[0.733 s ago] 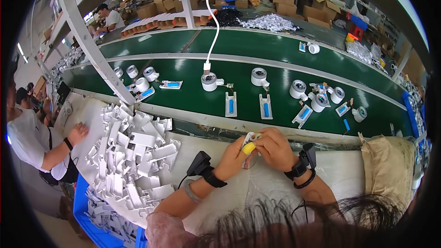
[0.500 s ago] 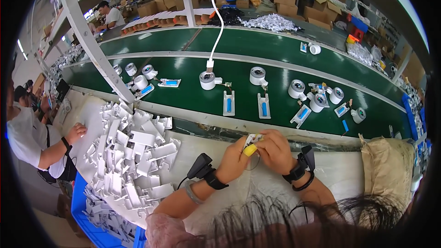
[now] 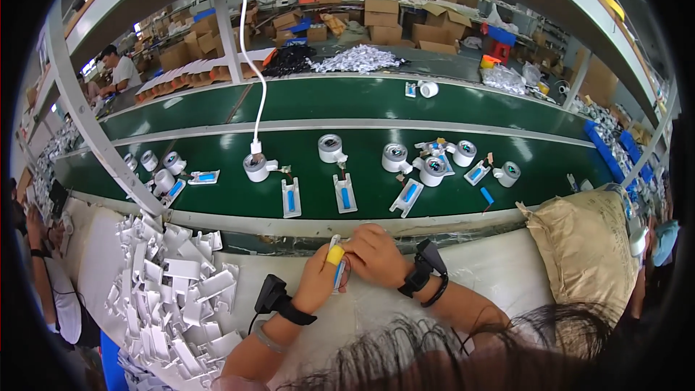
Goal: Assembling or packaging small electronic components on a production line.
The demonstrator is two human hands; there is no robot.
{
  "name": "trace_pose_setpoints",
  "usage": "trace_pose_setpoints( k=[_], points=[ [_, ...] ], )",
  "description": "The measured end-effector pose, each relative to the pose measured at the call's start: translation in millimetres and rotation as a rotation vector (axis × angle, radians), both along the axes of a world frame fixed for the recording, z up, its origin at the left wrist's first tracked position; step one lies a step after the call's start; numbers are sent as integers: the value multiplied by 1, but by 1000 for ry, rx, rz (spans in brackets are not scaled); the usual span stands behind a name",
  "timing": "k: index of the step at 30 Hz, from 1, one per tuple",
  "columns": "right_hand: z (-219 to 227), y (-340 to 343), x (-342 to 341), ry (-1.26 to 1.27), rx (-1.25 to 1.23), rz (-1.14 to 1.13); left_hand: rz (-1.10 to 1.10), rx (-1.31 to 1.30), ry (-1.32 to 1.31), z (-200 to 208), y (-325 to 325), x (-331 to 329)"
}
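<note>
My left hand (image 3: 316, 279) is closed around a narrow white plastic casing with a blue battery cell (image 3: 339, 274) in it. Yellow material (image 3: 335, 254) covers what looks like my left thumb tip, pressed on the casing. A thin red wire (image 3: 346, 275) loops out beside the cell. My right hand (image 3: 376, 255) is bent with its fingertips pinched together at the casing's upper end; what they grip is hidden. Both hands are above the pale worktop (image 3: 449, 268), in front of the green conveyor belt (image 3: 217, 199).
White plastic shells (image 3: 174, 289) are heaped at left. Round white units (image 3: 330, 148) wired to battery trays (image 3: 346, 194) lie along the belt; a white cable (image 3: 260, 94) hangs to one unit. A brown sack (image 3: 583, 246) stands at right, a metal post (image 3: 94, 116) at left.
The view has swung to the right, so the scene sits further left. The casing has been turned upright between my hands, and its blue cell and red wire now show.
</note>
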State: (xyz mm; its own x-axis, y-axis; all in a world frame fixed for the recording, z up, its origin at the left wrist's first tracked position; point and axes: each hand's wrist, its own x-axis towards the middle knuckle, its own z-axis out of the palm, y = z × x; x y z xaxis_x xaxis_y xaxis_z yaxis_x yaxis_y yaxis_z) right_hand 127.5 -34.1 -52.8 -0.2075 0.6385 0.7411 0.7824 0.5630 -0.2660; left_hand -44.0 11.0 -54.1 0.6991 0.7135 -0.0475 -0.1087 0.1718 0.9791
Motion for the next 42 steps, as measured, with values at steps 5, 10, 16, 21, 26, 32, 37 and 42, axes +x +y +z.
trace_pose_setpoints(
  k=[5,10,16,21,26,32,37,42],
  points=[
    [13,-5,-6,68,89,51,91,-131,9,7,16,-10],
    [13,-5,-8,73,108,37,233,-239,-408,15,61,-24],
    [18,-4,-2,76,11,79,698,282,-78,-67,100,-39],
    [4,-7,4,-61,-308,167,208,-105,-62,-5,70,-20],
    [3,-7,3,178,-543,211,169,148,119,-18,69,-16],
    [6,-8,6,274,-581,235,156,335,66,-33,63,-7],
    [5,-5,5,309,-612,227,167,373,95,-33,65,-7],
    [6,-5,7,245,-537,193,148,421,75,-28,66,-3]
  ],
)
